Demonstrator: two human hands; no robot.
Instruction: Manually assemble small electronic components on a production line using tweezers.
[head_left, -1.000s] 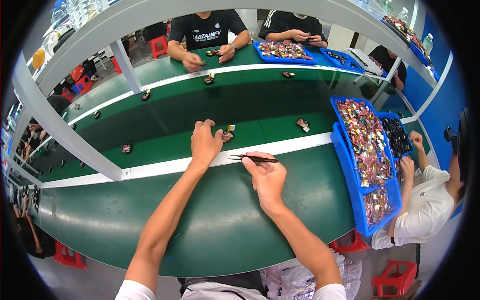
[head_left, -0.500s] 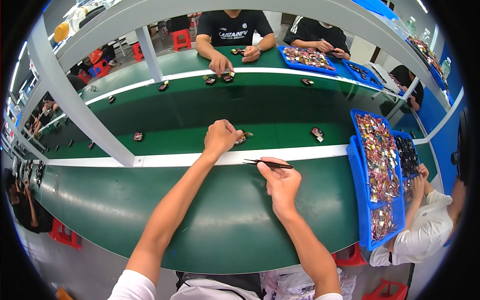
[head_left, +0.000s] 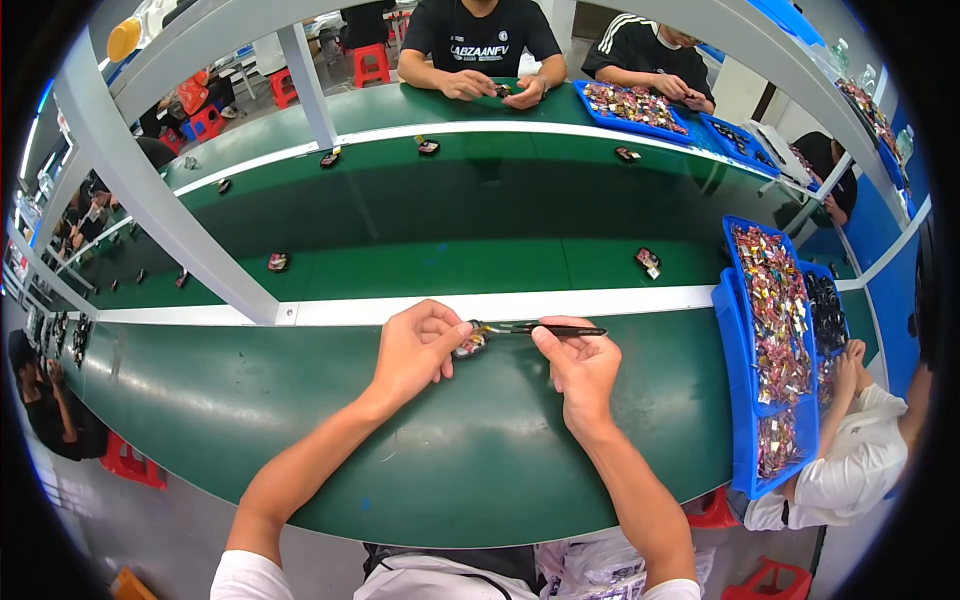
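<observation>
My left hand (head_left: 418, 345) grips a small dark part (head_left: 470, 343) just above the green table (head_left: 300, 400), near the white strip. My right hand (head_left: 577, 366) pinches a pair of black tweezers (head_left: 545, 329). The tweezers lie level, and their tips point left and touch the small part. Both forearms enter from the bottom edge of the picture.
A green conveyor (head_left: 450, 270) with several small dark parts, one of them (head_left: 648, 262) to the right, runs beyond the white strip. Blue trays (head_left: 770, 330) of small wrapped pieces stand at my right beside a seated person (head_left: 850, 460). Two people (head_left: 480, 50) sit across. A grey frame post (head_left: 190, 230) slants at left.
My left hand has drawn the small part back from the conveyor to the near table. My right hand has brought the tweezer tips onto the part.
</observation>
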